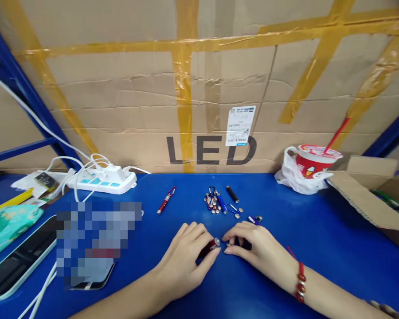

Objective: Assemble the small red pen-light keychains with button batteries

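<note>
My left hand [191, 252] is closed around a dark red metal tube [214, 243], its round silvery end pointing right. Just across from that end, my right hand [252, 243] pinches a small silvery piece, mostly hidden by the fingers. Beyond the hands lie a cluster of carabiner clips [212, 200], a blue penlight tube [221, 204], a black tube [232, 194] and a few button cells [237, 216]. A small purple part [252, 220] rests behind my right hand. Farther left is a red keychain penlight [166, 200] with a clip on its end.
A white power strip [123, 184] with cables stands at the back left. Phones [23, 257] and a green packet [13, 226] lie at the left. At the right are a red cup [314, 164] in a plastic bag and an open cardboard box [369, 199]. A large carton [136, 110] closes off the back.
</note>
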`<state>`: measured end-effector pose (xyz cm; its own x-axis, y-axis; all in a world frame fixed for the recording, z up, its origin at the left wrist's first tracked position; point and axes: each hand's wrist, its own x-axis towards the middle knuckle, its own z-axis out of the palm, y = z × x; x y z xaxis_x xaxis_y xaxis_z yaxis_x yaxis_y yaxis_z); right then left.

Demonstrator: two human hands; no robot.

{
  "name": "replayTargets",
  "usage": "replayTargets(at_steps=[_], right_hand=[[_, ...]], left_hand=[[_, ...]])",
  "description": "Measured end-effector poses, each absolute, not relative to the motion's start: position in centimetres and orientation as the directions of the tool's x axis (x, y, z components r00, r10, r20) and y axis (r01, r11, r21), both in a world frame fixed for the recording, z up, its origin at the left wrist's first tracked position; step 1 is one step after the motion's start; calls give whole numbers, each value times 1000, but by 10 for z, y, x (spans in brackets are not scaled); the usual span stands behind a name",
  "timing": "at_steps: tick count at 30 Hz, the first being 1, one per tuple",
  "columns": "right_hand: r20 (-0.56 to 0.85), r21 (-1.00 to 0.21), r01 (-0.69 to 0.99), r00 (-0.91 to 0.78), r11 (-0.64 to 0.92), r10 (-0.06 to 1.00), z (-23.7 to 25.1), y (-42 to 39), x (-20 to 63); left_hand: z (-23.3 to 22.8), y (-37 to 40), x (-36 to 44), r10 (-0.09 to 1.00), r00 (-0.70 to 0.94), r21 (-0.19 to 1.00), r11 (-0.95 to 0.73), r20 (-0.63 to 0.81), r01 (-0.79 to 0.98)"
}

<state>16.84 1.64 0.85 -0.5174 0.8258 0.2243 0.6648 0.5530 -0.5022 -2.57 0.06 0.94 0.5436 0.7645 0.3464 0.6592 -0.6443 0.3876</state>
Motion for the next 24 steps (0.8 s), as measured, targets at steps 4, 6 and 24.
replayTargets(at_steps=[4, 6, 24], right_hand=[[290, -495, 630, -529, 598, 797, 11, 16, 168], [395, -477, 609, -496, 634, 773, 12, 16, 169], [666, -343, 419, -523, 841, 532, 18, 3, 164]], left_hand=[[8, 1, -25, 764, 542, 381, -645, 350, 662], [8, 2, -26, 770, 534, 387, -638, 349, 666], [9, 3, -27, 713, 634, 366, -699, 298, 614]])
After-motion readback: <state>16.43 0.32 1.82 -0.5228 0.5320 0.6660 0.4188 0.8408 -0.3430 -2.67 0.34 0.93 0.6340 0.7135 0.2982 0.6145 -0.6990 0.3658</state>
